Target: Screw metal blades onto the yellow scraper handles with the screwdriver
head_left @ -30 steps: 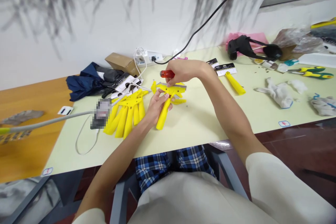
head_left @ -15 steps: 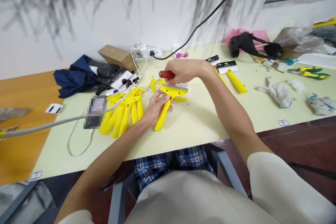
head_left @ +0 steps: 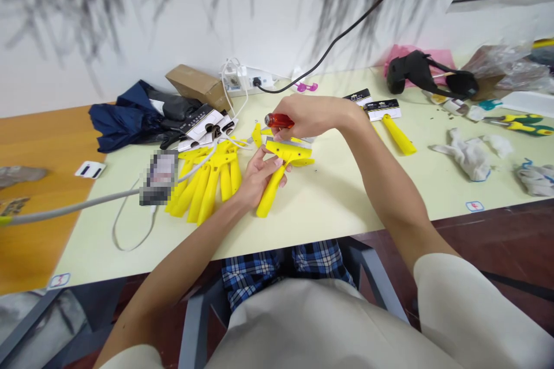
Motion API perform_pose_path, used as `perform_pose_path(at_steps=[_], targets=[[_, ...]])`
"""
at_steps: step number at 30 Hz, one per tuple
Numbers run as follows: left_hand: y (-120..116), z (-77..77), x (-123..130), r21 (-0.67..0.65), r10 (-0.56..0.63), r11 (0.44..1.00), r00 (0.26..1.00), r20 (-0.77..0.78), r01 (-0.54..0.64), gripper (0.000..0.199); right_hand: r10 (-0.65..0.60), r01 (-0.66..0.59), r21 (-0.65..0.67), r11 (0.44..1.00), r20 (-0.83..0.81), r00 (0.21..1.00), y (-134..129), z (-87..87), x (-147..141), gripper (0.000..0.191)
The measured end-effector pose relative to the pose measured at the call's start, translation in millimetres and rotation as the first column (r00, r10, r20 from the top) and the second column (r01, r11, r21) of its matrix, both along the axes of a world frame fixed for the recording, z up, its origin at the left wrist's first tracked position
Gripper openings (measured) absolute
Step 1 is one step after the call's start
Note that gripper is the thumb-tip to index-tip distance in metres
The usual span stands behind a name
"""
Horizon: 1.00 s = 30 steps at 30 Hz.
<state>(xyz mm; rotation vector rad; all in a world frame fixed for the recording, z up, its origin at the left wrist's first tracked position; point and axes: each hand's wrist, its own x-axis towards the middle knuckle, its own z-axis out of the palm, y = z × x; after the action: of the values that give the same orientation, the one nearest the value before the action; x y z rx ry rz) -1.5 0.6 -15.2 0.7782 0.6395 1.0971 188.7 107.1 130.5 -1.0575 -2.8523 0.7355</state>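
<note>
My left hand (head_left: 256,176) is closed around the upper handle of a yellow scraper (head_left: 272,189), whose wide head with a metal blade edge points away from me. Just above that head, my right hand (head_left: 298,115) grips a screwdriver (head_left: 279,121) by its red handle. The screwdriver's shaft is hidden, so I cannot tell whether its tip touches the scraper. More yellow plastic pieces (head_left: 257,134) lie behind the held scraper. To the left, several yellow scraper handles (head_left: 208,184) rest side by side on the table.
Two scrapers with black-and-white cards (head_left: 384,108) lie to the right. Beyond are pliers (head_left: 521,125), white gloves (head_left: 470,155) and a black tool (head_left: 424,72). A cardboard box (head_left: 199,85), power strip (head_left: 246,78), dark blue cloth (head_left: 125,118) and a grey cable (head_left: 86,204) are at left and back.
The view has shifted slightly, so the table's things sit a little differently. Both hands keep their holds on the scraper and the screwdriver, with hardly any movement between them.
</note>
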Motion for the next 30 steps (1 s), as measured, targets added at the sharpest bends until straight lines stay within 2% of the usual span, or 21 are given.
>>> perform_pose_path(at_steps=[5, 16, 22, 30], targets=[[0, -1.2, -2, -0.014, -0.011, 1.0, 1.0, 0.015, 0.011, 0.055, -0.054, 0.054, -0.017, 0.998, 0.024, 0.998, -3, 3.9, 0, 0.037], [-2, 0.4, -3, -0.034, -0.032, 0.999, 0.999, 0.031, 0.034, 0.058, -0.031, 0.031, -0.001, 1.0, 0.025, 0.999, -9, 11.8, -1, 0.042], [-3, 4.5, -2, -0.036, -0.03, 0.999, 0.999, 0.038, 0.031, 0.058, -0.012, 0.012, 0.008, 1.0, -0.028, 1.0, -12, 13.7, 0, 0.044], [-2, 5.7, -3, -0.009, -0.038, 0.999, 0.999, 0.035, 0.038, 0.052, -0.07, 0.07, -0.031, 0.997, -0.002, 0.998, -10, 11.4, 1, 0.044]])
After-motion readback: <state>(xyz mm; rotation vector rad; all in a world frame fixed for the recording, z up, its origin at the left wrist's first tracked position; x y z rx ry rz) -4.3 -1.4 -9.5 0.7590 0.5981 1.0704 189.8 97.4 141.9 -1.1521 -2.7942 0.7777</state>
